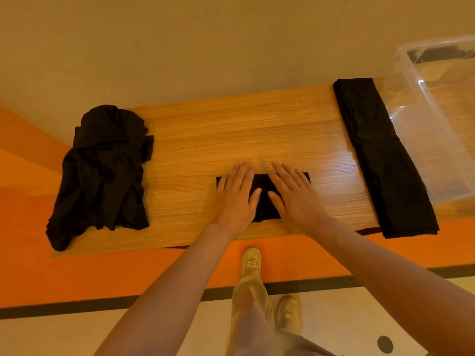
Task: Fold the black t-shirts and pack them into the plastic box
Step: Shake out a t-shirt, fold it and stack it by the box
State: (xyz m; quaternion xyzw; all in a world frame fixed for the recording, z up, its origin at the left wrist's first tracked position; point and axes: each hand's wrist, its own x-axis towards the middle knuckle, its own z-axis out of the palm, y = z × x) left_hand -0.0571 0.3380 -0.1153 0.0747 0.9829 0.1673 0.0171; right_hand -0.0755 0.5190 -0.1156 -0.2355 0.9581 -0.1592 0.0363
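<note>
Wooden worktop (231,129): both hands, left (235,195) and right (293,192), flat on one folded shirt (264,199), long axis left-right. Crumpled pile (102,173) left; long folded strip (380,155) beside box (437,119), right.

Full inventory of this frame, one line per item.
folded t-shirt: 1, black, table centre near front edge, under both hands
unfolded t-shirt pile: 1 heap, black, table's left end
long folded t-shirts: 1 strip, black, table's right end beside the box
plastic box: 1, clear, far right; something dark shows inside
table: 1, wood grain
floor: orange and cream, dark stripe
left hand: flat, pressing folded t-shirt
right hand: flat, pressing folded t-shirt
legs and shoes: tan
</note>
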